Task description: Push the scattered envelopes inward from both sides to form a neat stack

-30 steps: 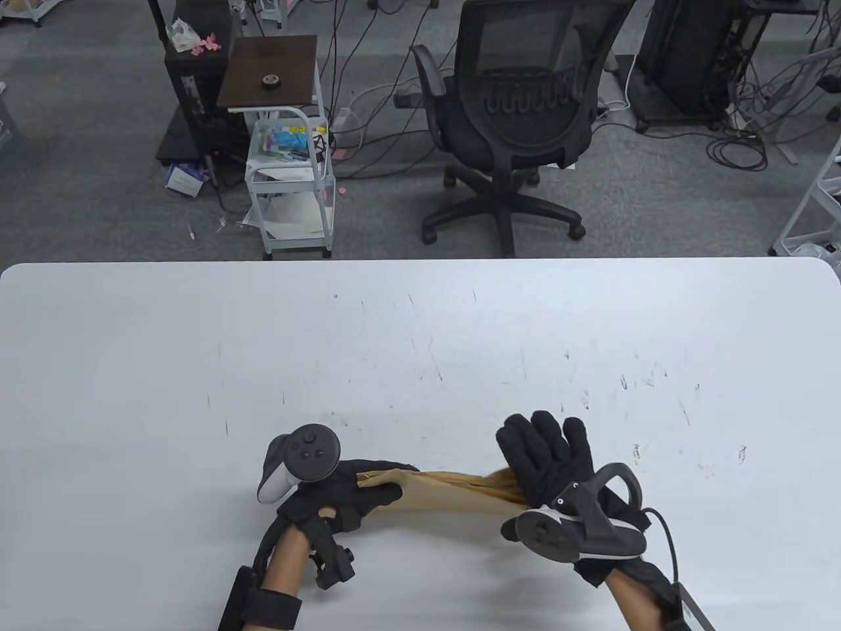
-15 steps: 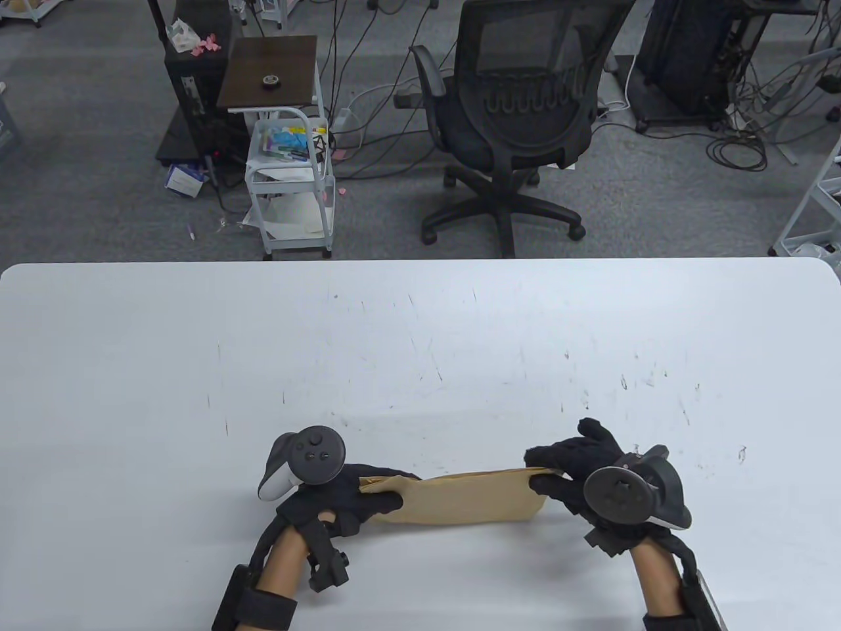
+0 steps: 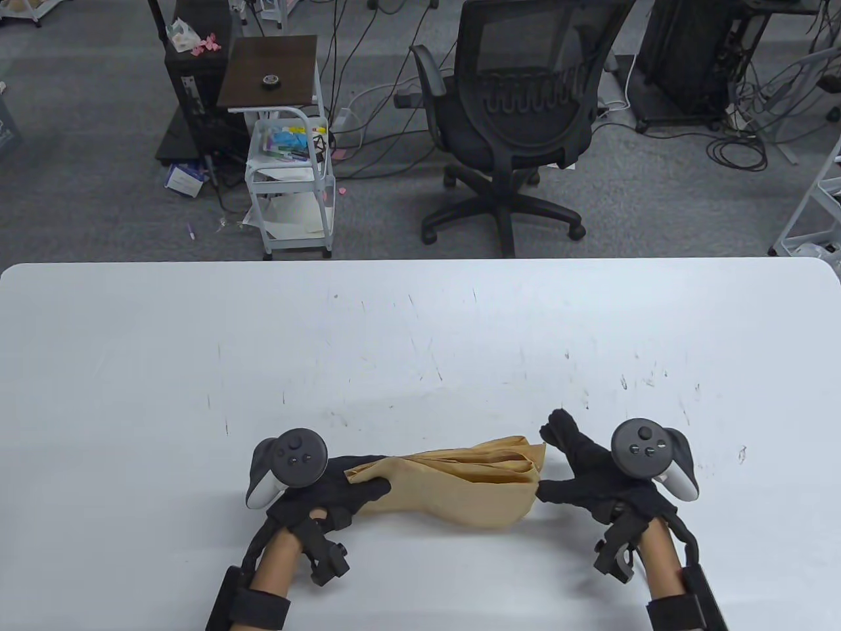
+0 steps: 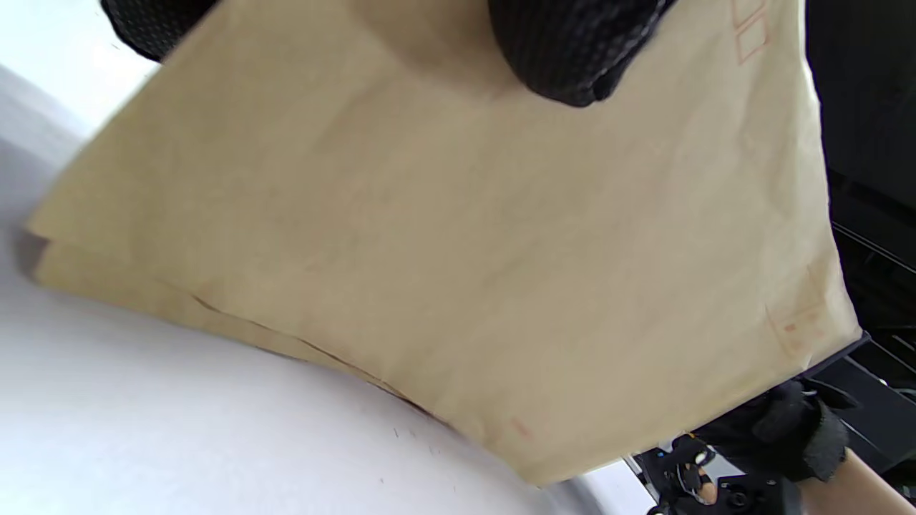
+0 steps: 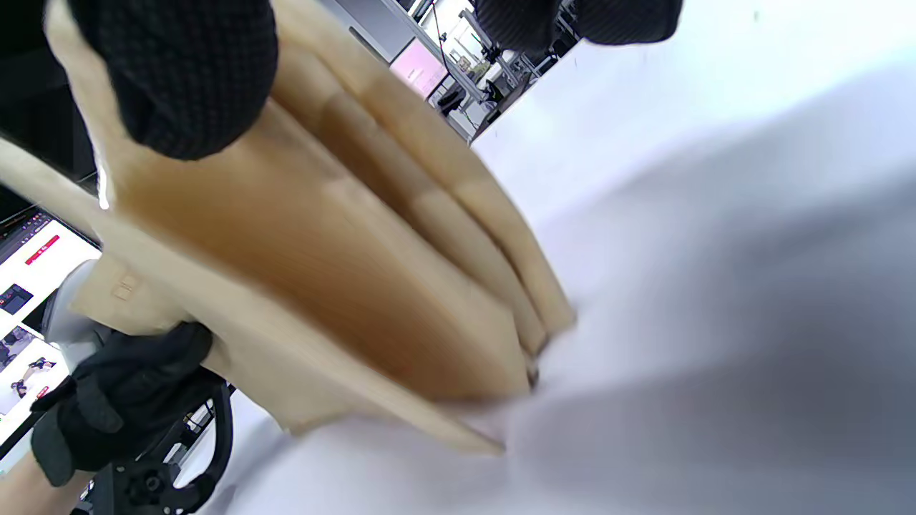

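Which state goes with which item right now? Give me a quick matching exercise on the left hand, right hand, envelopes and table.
Things:
1. left hand
2. right hand
3. envelopes
4. table

States:
A. white, scuffed
B. grips the bundle's left end
C. tan, fanned apart at the right end
D. thumb at the bundle's right end, fingers spread

Pairs: 1-B, 2-D, 3-C, 4-A

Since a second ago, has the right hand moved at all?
Yes. The right hand has shifted toward the table's right end and now sits off the end of the envelopes.
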The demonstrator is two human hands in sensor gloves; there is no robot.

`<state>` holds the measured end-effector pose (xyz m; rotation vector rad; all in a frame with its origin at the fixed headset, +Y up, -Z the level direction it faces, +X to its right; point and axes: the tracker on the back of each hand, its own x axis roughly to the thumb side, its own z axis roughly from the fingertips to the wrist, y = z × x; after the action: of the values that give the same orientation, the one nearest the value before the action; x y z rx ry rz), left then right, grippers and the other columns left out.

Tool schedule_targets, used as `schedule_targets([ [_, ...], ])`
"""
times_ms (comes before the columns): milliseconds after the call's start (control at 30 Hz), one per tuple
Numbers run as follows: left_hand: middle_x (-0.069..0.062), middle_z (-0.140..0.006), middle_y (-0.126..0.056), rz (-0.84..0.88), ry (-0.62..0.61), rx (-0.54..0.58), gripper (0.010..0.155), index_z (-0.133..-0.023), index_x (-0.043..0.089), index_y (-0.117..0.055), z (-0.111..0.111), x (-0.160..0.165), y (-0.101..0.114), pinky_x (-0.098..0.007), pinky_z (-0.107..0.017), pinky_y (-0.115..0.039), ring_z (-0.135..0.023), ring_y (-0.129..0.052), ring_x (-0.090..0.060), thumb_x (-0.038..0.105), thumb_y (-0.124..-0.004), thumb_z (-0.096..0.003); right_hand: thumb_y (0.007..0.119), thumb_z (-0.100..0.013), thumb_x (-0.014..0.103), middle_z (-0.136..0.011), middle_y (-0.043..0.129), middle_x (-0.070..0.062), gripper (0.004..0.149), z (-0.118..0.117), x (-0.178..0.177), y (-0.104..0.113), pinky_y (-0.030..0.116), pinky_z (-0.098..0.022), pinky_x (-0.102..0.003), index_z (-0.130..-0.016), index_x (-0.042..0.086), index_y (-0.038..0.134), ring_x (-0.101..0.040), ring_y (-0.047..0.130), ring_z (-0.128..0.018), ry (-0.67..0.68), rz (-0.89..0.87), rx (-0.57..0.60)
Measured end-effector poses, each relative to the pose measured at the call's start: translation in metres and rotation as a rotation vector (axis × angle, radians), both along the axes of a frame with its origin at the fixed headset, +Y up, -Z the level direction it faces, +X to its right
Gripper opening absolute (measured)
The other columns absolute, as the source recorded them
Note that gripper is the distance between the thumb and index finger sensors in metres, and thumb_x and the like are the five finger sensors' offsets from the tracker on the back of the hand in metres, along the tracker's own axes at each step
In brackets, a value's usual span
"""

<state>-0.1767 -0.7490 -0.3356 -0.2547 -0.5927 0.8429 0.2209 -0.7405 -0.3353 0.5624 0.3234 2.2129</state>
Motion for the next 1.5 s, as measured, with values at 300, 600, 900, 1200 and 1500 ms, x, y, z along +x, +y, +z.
schedule_targets([
  [300, 0.001, -0.086, -0.093, -0.126, 0.154, 0.178, 0.049, -0.092, 0.033, -0.075, 0.007, 0.009, 0.005, -0.064, -0.07, -0.065, -0.085, -0.091, -0.035, 0.044, -0.081, -0.0438, 0.08, -0.045, 0.038, -0.091, 0.089, -0.015, 0.069, 0.003, -0.029, 0.006, 0.051, -0.063, -0.074, -0.101, 0.002, 0.061, -0.045, 0.085, -0.082, 0.01, 0.034, 0.163],
  [600, 0.004, -0.077, -0.102, -0.088, 0.23, 0.189, 0.042, -0.085, 0.035, -0.083, 0.007, 0.009, 0.005, -0.062, -0.067, -0.07, -0.074, -0.1, -0.03, 0.041, -0.081, -0.0436, 0.08, -0.044, 0.036, -0.069, 0.104, -0.003, 0.042, 0.01, -0.033, 0.015, 0.065, -0.061, -0.067, -0.081, 0.017, 0.084, -0.032, 0.1, -0.066, -0.102, 0.024, 0.369],
  [900, 0.002, -0.074, -0.103, -0.112, 0.371, 0.224, 0.041, -0.084, 0.032, -0.085, 0.01, 0.005, 0.005, -0.061, -0.066, -0.071, -0.072, -0.101, -0.029, 0.042, -0.08, -0.0445, 0.07, -0.042, 0.062, -0.116, 0.043, -0.038, 0.105, -0.003, -0.013, -0.01, 0.034, -0.064, -0.08, -0.114, -0.002, 0.027, -0.066, 0.044, -0.097, 0.145, -0.349, -0.182],
  [1200, -0.001, -0.077, -0.099, -0.046, 0.243, 0.156, 0.042, -0.087, 0.029, -0.082, 0.009, 0.01, -0.001, -0.062, -0.067, -0.069, -0.076, -0.097, -0.031, 0.045, -0.077, -0.0477, 0.082, -0.044, 0.04, -0.105, 0.07, -0.022, 0.081, 0.005, -0.028, -0.002, 0.047, -0.063, -0.077, -0.106, 0.001, 0.048, -0.055, 0.067, -0.092, -0.087, -0.085, 0.121],
  [1500, -0.006, -0.097, -0.079, -0.166, 0.049, 0.016, 0.049, -0.098, 0.036, -0.065, 0.002, 0.013, -0.01, -0.071, -0.073, -0.051, -0.097, -0.072, -0.044, 0.038, -0.075, -0.0498, 0.079, -0.044, 0.03, -0.079, 0.096, -0.004, 0.043, 0.004, -0.032, -0.003, 0.06, -0.063, -0.07, -0.086, 0.018, 0.077, -0.039, 0.092, -0.074, -0.184, 0.032, 0.269],
])
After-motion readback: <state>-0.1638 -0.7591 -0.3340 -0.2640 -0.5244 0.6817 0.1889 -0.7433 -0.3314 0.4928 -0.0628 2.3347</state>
